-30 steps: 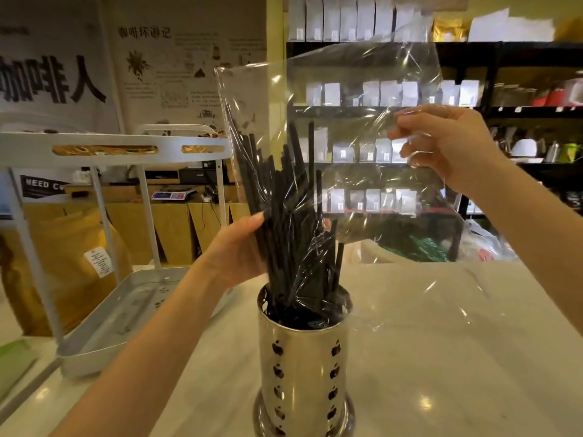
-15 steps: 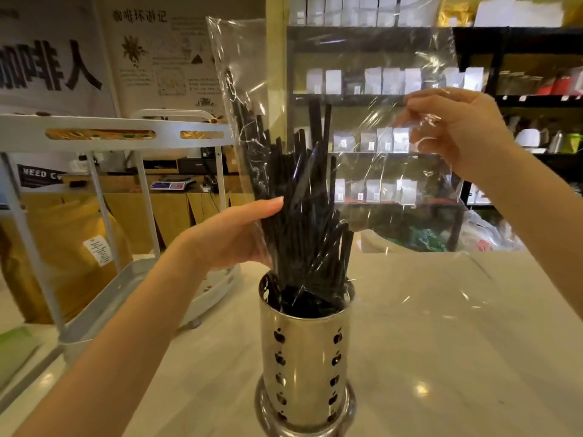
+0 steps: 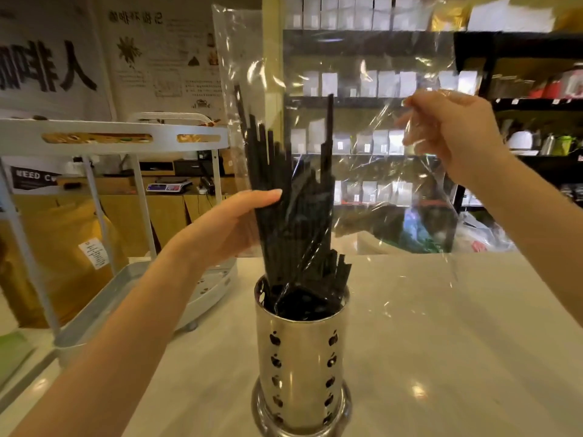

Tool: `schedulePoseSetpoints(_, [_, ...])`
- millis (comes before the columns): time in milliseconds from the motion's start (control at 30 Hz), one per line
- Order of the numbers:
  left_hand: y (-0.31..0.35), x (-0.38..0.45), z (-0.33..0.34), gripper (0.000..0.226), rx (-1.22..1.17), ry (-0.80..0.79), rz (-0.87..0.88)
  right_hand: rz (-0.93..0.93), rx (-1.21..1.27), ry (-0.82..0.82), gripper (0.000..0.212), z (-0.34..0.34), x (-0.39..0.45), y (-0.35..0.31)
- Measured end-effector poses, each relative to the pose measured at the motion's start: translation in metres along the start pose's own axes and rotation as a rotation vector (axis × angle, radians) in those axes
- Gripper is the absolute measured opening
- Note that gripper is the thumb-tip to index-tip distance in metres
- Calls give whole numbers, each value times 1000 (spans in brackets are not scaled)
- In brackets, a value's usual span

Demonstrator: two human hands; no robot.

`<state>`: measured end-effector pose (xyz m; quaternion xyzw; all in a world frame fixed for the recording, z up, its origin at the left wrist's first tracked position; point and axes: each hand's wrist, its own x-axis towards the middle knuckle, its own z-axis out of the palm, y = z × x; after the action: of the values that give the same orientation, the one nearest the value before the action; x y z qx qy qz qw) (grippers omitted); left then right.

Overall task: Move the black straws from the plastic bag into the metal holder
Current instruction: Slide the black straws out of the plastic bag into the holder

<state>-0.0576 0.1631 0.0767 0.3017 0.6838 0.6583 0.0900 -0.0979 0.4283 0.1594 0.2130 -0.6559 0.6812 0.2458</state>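
Observation:
A shiny perforated metal holder (image 3: 301, 367) stands on the pale counter in front of me. A bundle of black straws (image 3: 293, 222) stands with its lower ends inside the holder, still wrapped in a clear plastic bag (image 3: 362, 130) that rises above them. My left hand (image 3: 227, 225) presses flat against the left side of the bundle through the film, fingers extended. My right hand (image 3: 454, 130) pinches the bag's upper right part, holding it up at head height.
A white trolley (image 3: 120, 137) with a metal tray (image 3: 104, 307) stands to the left, a brown sack behind it. Dark shelves (image 3: 362, 102) with white packets fill the background. The counter (image 3: 457, 342) stretches to the right of the holder.
The bag has been lifted higher and more of the straws now stand uncovered near the holder rim. My left hand slid up the bundle; my right hand kept its pinch.

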Motion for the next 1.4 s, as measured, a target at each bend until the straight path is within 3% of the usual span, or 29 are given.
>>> schedulePoseSetpoints(100, [4, -1, 5, 34, 5, -16, -3, -27, -30, -19, 15, 1, -3, 1])
schedulePoseSetpoints(200, [11, 0, 12, 34, -59, 141, -8, -47, 11, 18, 15, 0, -4, -2])
schedulePoseSetpoints(300, [15, -2, 15, 56, -89, 86, 38, -67, 3, 9, 15, -1, -5, -3])
schedulePoseSetpoints(367, [15, -2, 22, 76, 22, 31, 37, -57, 33, 20, 14, -4, -4, -2])
schedulePoseSetpoints(467, [16, 4, 25, 65, 57, 55, 31, -32, 43, 25, 13, -5, -1, -1])
schedulePoseSetpoints(567, [18, 4, 16, 73, -110, -45, 60, -25, 54, 26, 13, -6, 1, 1])
schedulePoseSetpoints(733, [13, 8, 6, 83, -146, -65, 36, -22, 69, 16, 11, -6, 1, -1])
schedulePoseSetpoints(967, [17, 8, 4, 62, -134, -63, 85, -41, 108, 2, 11, -7, 4, -3])
schedulePoseSetpoints(1233, [24, 8, -5, 67, -214, -235, 114, -90, 106, -69, 17, -10, 7, -7])
schedulePoseSetpoints(1333, [18, 9, -7, 76, -151, -184, 69, -85, 71, -84, 23, -9, 7, -4])
schedulePoseSetpoints(1400, [14, 10, -7, 70, -157, -141, 49, -59, 31, -75, 14, -7, 7, 1])
